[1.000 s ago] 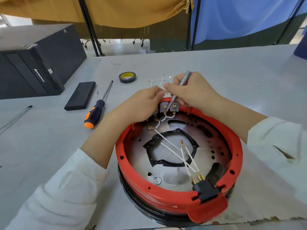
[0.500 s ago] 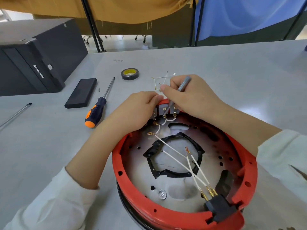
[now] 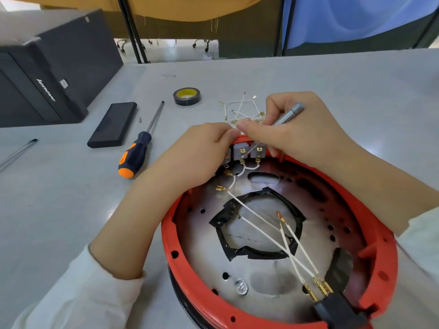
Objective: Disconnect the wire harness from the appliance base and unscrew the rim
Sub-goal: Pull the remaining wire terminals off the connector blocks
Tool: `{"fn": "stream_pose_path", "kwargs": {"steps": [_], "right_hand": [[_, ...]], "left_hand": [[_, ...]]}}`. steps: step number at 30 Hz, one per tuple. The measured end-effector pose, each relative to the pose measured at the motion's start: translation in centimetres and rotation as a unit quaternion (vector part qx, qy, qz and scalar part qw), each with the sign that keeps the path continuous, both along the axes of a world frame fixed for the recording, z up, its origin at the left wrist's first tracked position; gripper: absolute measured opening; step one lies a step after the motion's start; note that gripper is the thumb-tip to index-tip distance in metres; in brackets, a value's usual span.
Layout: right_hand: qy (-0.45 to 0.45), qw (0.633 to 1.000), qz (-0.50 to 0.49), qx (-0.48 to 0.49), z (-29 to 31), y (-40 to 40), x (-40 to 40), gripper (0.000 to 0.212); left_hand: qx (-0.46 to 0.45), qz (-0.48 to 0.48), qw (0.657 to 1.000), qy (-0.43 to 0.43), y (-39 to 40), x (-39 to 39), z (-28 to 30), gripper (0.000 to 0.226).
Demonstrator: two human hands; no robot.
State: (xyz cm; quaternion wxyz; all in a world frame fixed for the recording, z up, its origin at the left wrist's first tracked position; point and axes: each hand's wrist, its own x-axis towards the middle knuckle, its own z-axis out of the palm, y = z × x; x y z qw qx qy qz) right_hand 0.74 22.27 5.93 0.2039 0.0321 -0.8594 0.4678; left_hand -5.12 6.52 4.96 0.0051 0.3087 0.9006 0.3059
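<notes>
- Head view: a round appliance base with a red plastic rim [image 3: 237, 312] and a perforated metal floor [image 3: 204, 238] lies open side up on the grey table [image 3: 332, 79], at the near right.
- The left hand [image 3: 190, 157] rests on the far left edge of the rim, its fingers curled and its fingertips pinched together at the rim's top beside the right hand; what it pinches is hidden.
- The right hand [image 3: 297, 136] grips a slim grey metal tool [image 3: 288, 115], whose tip points down towards the grey terminal blocks [image 3: 249, 150] on the rim's far wall.
- Both hands cover the top of those blocks, so the tool's tip cannot be made out.
- Thin white harness wires with brass terminals [image 3: 273, 236] cross the floor over a black-edged central opening [image 3: 256, 224] to a black connector [image 3: 337, 309] at the near rim.
- Short white wire loops [image 3: 240, 173] hang under the terminal blocks.
- A loose tangle of white wires [image 3: 240, 110] lies on the table just beyond the hands.
- To the left lie a roll of black tape with a yellow core [image 3: 187, 96], a screwdriver with a black and orange handle [image 3: 137, 153], a flat black rectangular block [image 3: 114, 124] and a thin metal rod [image 3: 19, 153].
- A black computer case [image 3: 47, 74] stands at the far left.
</notes>
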Motion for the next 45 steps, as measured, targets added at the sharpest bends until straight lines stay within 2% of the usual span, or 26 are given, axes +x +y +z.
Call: {"fn": "stream_pose_path", "kwargs": {"steps": [6,13,22,45], "right_hand": [[-0.009,0.999,-0.025,-0.019,-0.04,0.12,-0.15,0.041],[-0.006,0.999,-0.050,0.002,-0.09,0.05,-0.35,0.039],[-0.041,0.998,-0.042,-0.009,-0.19,0.01,-0.54,0.031],[-0.032,0.999,-0.013,0.032,-0.22,-0.64,0.13,0.036]], "left_hand": [[0.003,-0.003,1.000,-0.025,0.09,-0.03,0.02,0.039],[0.006,0.002,1.000,-0.030,0.03,-0.09,0.08,0.037],[-0.001,0.006,0.999,-0.031,0.01,-0.04,0.13,0.035],[0.004,0.009,1.000,-0.016,0.06,-0.16,-0.02,0.038]]}}
